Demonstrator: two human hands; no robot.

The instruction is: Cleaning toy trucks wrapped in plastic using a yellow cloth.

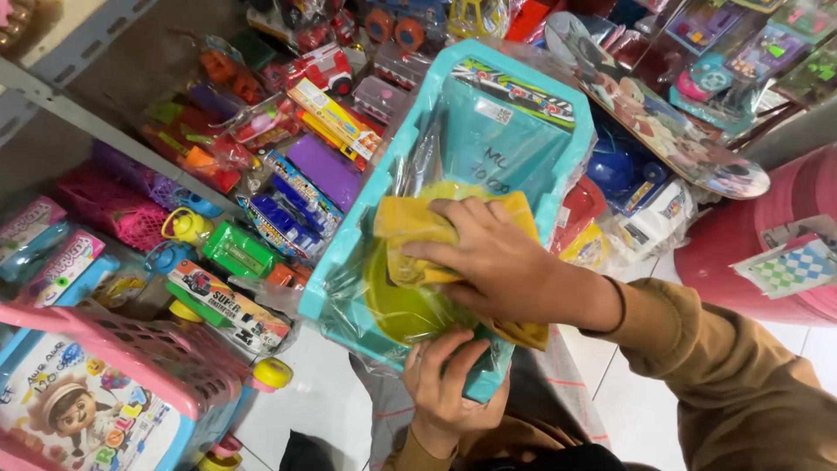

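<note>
In the centre of the frame a large turquoise toy (488, 131) wrapped in clear plastic stands tilted, its top toward the upper middle and its lower end near the bottom centre. The right hand (493, 262), coming in from the lower right on a brown sleeve (732, 375), lies flat on a yellow cloth (418, 227) and presses it against the wrapped front of the toy, fingers spread and pointing left. The left hand (445, 388), at the bottom centre, is closed around the toy's lower end, fingers curled over the turquoise edge, just beside a yellow-green round part (392, 305) under the plastic. To the left, shelves hold many small packed toys: a green toy box (237, 250), blue and purple packets (305, 187), a red toy truck (327, 68). A pink and blue toy basket (113, 384) fills the lower left corner. At the right edge stands a pink tub (767, 235), and a round printed board (663, 122) lies toward the upper right.
</note>
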